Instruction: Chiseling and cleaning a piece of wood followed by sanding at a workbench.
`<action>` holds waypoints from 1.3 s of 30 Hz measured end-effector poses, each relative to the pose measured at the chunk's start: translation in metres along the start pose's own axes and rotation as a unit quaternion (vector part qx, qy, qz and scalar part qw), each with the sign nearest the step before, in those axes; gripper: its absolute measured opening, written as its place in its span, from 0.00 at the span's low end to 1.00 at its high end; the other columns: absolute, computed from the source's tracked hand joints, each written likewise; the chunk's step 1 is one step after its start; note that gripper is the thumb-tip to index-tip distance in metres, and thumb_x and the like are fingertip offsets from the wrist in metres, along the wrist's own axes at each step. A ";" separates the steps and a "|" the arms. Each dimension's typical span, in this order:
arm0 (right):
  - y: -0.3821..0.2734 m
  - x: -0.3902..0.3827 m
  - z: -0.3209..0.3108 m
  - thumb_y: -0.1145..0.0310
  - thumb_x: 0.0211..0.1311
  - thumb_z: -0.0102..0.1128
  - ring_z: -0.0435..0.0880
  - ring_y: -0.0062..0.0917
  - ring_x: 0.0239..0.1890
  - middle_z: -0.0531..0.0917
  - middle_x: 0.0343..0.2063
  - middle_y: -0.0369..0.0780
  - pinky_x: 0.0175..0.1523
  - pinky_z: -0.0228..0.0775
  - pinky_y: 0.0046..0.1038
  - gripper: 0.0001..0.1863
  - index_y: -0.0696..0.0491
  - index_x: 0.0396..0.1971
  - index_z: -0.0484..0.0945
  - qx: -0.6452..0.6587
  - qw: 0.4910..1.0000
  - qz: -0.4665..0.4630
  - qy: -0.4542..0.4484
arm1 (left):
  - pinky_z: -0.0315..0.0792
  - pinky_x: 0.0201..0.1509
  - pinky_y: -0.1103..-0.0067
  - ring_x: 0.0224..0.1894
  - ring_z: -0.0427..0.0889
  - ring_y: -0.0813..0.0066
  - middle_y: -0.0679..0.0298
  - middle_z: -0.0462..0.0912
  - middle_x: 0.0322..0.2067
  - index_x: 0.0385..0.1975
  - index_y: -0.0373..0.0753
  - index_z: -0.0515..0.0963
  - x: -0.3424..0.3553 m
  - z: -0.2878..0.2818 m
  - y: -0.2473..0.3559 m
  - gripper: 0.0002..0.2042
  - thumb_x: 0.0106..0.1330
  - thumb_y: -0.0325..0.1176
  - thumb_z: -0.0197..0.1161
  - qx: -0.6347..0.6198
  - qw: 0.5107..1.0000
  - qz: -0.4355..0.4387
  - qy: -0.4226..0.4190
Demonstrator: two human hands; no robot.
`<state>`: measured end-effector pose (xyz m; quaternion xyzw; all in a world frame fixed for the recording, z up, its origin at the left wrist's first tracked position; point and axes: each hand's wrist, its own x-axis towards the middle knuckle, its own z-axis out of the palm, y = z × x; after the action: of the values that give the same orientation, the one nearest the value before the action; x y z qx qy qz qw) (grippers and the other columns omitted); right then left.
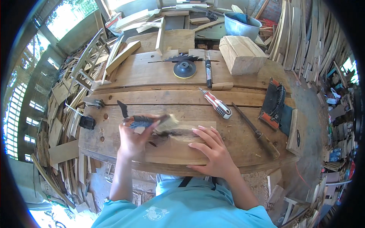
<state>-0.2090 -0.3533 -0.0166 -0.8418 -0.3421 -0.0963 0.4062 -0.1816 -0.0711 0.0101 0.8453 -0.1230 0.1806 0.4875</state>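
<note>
My left hand [135, 136] grips a brush-like tool with a dark handle and a pale, motion-blurred head [167, 122], held over a light wooden board [175, 152]. A dark-bladed item [122, 108] sticks up just beyond that hand; whether it joins the tool is unclear. My right hand [209, 152] lies on the board's right part with fingers spread. The board has a dark, rough streak along its upper middle and rests on the workbench [95, 144] near its front edge.
Beyond are a red-white screwdriver [216, 104], a file [254, 129], a planer-like tool [270, 102], a marker [208, 70], a black disc [184, 69], a saw blade [173, 59], a wood block [239, 55] and a metal bucket [241, 26]. Wood scraps [62, 148] crowd the left.
</note>
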 end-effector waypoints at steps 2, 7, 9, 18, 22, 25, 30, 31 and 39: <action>0.000 0.000 -0.001 0.58 0.38 0.84 0.69 0.44 0.70 0.74 0.65 0.45 0.74 0.56 0.52 0.32 0.49 0.47 0.82 0.004 1.000 -0.002 0.000 | 0.81 0.41 0.79 0.36 0.90 0.75 0.58 0.90 0.33 0.39 0.35 0.86 0.003 -0.011 -0.004 0.08 0.61 0.20 0.72 0.072 0.997 0.013 0.018; 0.005 -0.002 -0.002 0.59 0.38 0.82 0.66 0.43 0.71 0.72 0.66 0.45 0.75 0.55 0.49 0.32 0.49 0.47 0.82 -0.014 0.999 0.006 -0.035 | 0.81 0.42 0.78 0.35 0.89 0.74 0.56 0.90 0.34 0.39 0.33 0.85 0.003 -0.041 -0.015 0.07 0.62 0.23 0.72 0.258 0.964 0.038 0.056; 0.005 -0.002 -0.001 0.59 0.37 0.83 0.67 0.43 0.71 0.73 0.66 0.45 0.75 0.55 0.50 0.32 0.50 0.47 0.82 -0.006 0.999 0.009 -0.039 | 0.81 0.43 0.79 0.34 0.88 0.76 0.57 0.90 0.33 0.39 0.33 0.86 -0.003 -0.050 -0.021 0.08 0.62 0.25 0.73 0.245 0.968 -0.004 0.064; 0.017 0.005 -0.008 0.52 0.44 0.81 0.72 0.47 0.67 0.78 0.61 0.46 0.72 0.60 0.49 0.30 0.51 0.46 0.83 0.042 0.999 -0.012 0.001 | 0.81 0.43 0.80 0.36 0.86 0.79 0.60 0.90 0.35 0.40 0.31 0.86 -0.024 -0.058 -0.040 0.09 0.63 0.27 0.74 0.113 0.977 -0.084 0.159; 0.037 -0.013 -0.029 0.49 0.65 0.64 0.79 0.49 0.60 0.83 0.53 0.52 0.66 0.67 0.49 0.24 0.57 0.44 0.81 0.164 0.978 0.010 0.129 | 0.73 0.42 0.87 0.37 0.81 0.87 0.68 0.87 0.38 0.45 0.34 0.85 -0.020 -0.050 -0.045 0.11 0.66 0.30 0.73 0.116 0.974 -0.088 0.172; 0.049 -0.031 -0.047 0.51 0.75 0.48 0.82 0.46 0.53 0.84 0.47 0.54 0.61 0.72 0.48 0.24 0.59 0.41 0.79 0.344 0.907 0.042 0.239 | 0.71 0.42 0.88 0.38 0.81 0.87 0.67 0.87 0.39 0.47 0.33 0.84 -0.018 -0.045 -0.052 0.12 0.68 0.31 0.71 0.074 0.981 -0.061 0.171; 0.067 -0.035 -0.075 0.56 0.80 0.38 0.84 0.38 0.42 0.84 0.37 0.51 0.51 0.76 0.38 0.23 0.59 0.38 0.77 0.490 0.798 0.076 0.343 | 0.73 0.46 0.87 0.40 0.82 0.85 0.65 0.87 0.40 0.48 0.32 0.83 -0.017 -0.041 -0.057 0.13 0.68 0.31 0.71 0.071 0.983 -0.069 0.156; 0.066 -0.035 -0.080 0.56 0.80 0.38 0.84 0.38 0.42 0.84 0.37 0.51 0.51 0.76 0.38 0.23 0.59 0.38 0.77 0.496 0.791 0.071 0.352 | 0.75 0.49 0.85 0.41 0.83 0.83 0.63 0.88 0.40 0.47 0.31 0.83 -0.017 -0.041 -0.058 0.14 0.67 0.31 0.72 0.059 0.980 -0.085 0.167; 0.007 -0.046 -0.086 0.79 0.52 0.69 0.84 0.26 0.34 0.83 0.34 0.42 0.38 0.75 0.23 0.16 0.59 0.43 0.81 -0.052 0.956 0.290 0.001 | 0.69 0.39 0.88 0.34 0.79 0.87 0.68 0.85 0.33 0.49 0.33 0.82 -0.016 -0.035 -0.069 0.16 0.71 0.39 0.69 0.084 0.976 -0.129 0.154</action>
<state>-0.2287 -0.4438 0.0146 -0.9246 -0.0779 0.0074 0.3727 -0.1761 -0.0065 -0.0345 0.8539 0.0793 0.2539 0.4473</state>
